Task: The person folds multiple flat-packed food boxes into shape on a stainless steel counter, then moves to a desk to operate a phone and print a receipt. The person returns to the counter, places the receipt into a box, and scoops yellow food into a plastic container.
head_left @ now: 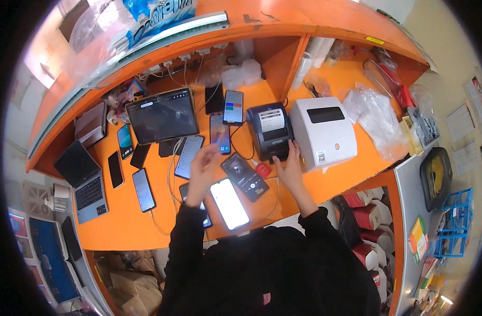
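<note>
Here's the right hand (290, 167), down at the near right corner of the dark printer (270, 138), thumb and fingers spread apart and fingertips touching the casing, not wrapped round it. The printer stands toward the back of the orange counter (117, 229), right of its middle, with the white boxy machine (327, 138) just beside it, toward the counter's right end.

And the left hand (204, 163)! It's up over the phones, fingers bent and blurred; whether they pinch anything, I can't tell. Below it a blue-screened phone (223, 143) lies left of the printer, while a white-lit phone (229, 204) glows near the counter's front edge, a music-screen phone (244, 176) just beside it.

So how far along? Print is on show: a white printed slip (272, 120) sits at the printer's top, neither hand on it. Fed out or stuck on, I can't say. The handling looks barely under way, by my judgement: contact made on the right, no lift, no lid raised, the slip not taken off. Over by the counter's left edge, the laptop (88, 184) stands open, touched by neither hand.
</note>
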Available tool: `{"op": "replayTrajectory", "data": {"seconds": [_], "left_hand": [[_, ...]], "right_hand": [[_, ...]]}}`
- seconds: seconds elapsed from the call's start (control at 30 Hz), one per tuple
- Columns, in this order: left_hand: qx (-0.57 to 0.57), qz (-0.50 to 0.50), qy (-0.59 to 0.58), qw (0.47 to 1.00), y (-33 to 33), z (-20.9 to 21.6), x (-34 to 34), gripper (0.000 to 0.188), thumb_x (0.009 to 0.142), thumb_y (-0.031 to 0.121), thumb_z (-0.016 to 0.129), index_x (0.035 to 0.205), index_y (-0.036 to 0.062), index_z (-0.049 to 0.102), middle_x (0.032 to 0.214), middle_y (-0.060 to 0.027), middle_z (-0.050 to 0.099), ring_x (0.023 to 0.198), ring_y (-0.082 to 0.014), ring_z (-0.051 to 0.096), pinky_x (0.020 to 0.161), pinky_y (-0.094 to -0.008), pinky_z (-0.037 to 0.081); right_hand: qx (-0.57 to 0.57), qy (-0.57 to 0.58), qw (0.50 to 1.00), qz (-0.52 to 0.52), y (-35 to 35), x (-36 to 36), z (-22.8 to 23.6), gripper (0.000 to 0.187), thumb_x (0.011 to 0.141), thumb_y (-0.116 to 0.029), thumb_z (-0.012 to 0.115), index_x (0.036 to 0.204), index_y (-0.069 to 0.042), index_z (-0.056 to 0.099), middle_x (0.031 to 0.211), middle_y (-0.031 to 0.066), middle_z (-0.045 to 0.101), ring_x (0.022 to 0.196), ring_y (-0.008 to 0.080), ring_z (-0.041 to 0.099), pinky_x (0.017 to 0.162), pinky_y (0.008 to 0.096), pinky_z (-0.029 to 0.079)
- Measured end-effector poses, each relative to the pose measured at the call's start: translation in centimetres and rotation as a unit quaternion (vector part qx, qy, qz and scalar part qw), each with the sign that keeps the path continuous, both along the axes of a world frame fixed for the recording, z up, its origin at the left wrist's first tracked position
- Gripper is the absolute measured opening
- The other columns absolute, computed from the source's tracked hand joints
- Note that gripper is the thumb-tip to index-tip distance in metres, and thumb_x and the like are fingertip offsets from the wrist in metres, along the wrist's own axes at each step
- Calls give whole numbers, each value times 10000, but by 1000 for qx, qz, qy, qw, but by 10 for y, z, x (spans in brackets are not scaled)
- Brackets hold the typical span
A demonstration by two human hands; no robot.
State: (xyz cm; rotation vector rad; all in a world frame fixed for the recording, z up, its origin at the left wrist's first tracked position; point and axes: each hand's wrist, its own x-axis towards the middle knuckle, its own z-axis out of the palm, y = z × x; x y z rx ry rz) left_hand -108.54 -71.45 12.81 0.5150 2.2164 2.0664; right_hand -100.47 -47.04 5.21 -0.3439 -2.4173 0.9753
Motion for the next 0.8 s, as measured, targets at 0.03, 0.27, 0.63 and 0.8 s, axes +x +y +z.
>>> {"op": "replayTrajectory", "data": {"seconds": [0.03, 0.27, 0.63, 0.8], "left_hand": [[-15, -38, 5, 999, 19, -2, -14, 241, 864, 109, 580, 1075, -8, 568, 1020, -108, 589, 943, -180, 580, 808, -286, 454], [-173, -8, 148, 974, 114, -57, -89, 395, 776, 189, 661, 1109, -1, 570, 1063, -184, 553, 995, -324, 548, 877, -379, 434], [-195, 31, 192, 961, 148, -69, -104, 273, 702, 230, 725, 813, 8, 612, 918, -206, 536, 1011, -355, 480, 883, -395, 394], [-185, -57, 143, 971, 140, -44, -109, 198, 732, 195, 701, 742, 25, 599, 932, -164, 571, 987, -326, 498, 833, -380, 407]], "right_hand": [[-10, -2, 1000, 3, 2, -3, -6, 701, 797, -161, 645, 1335, 68, 258, 1361, 311, 257, 1260, 459, 288, 1046, 452, 266], [-3, -11, 1000, 3, -8, -14, -10, 800, 764, -186, 674, 1358, 74, 207, 1370, 347, 210, 1276, 495, 227, 1058, 480, 232], [19, -52, 998, 7, -5, -10, -8, 837, 740, -193, 690, 1376, 42, 199, 1389, 350, 169, 1285, 517, 181, 1066, 501, 199], [-9, -86, 996, 25, -3, -6, 5, 815, 775, -192, 664, 1384, 40, 176, 1407, 332, 160, 1300, 492, 185, 1072, 463, 210]]}}
